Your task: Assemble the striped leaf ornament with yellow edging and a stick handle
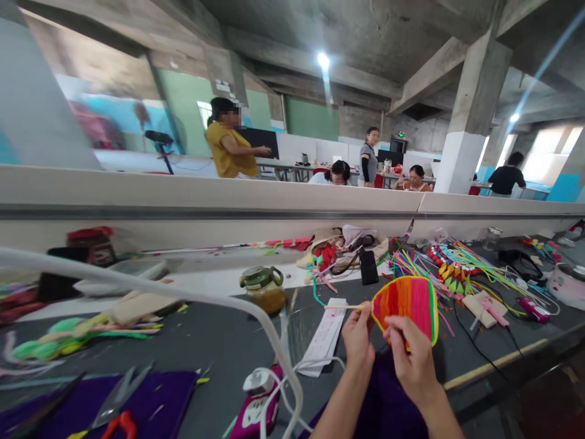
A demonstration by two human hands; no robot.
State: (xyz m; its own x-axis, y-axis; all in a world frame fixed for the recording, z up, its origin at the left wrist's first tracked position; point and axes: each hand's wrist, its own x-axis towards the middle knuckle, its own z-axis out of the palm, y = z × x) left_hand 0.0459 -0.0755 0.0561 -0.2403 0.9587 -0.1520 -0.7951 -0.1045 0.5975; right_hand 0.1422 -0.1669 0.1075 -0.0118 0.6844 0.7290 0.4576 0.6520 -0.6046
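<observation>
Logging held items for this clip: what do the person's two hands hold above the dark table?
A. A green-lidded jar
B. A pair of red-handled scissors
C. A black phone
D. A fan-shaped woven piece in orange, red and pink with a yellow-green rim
D: the left hand and right hand both grip the lower edge of the striped woven piece, with a thin stick sticking out of its left side.

We see a dark grey bench [219, 341]. At its twelve o'clock stands an amber jar [264, 289]. Toward nine o'clock lie purple cloth [150, 396] and scissors [114, 405]. At one o'clock a black phone [368, 267] rests, and coloured strips [461, 268] sprawl toward two o'clock. A white paper strip [325, 338] lies centre.
</observation>
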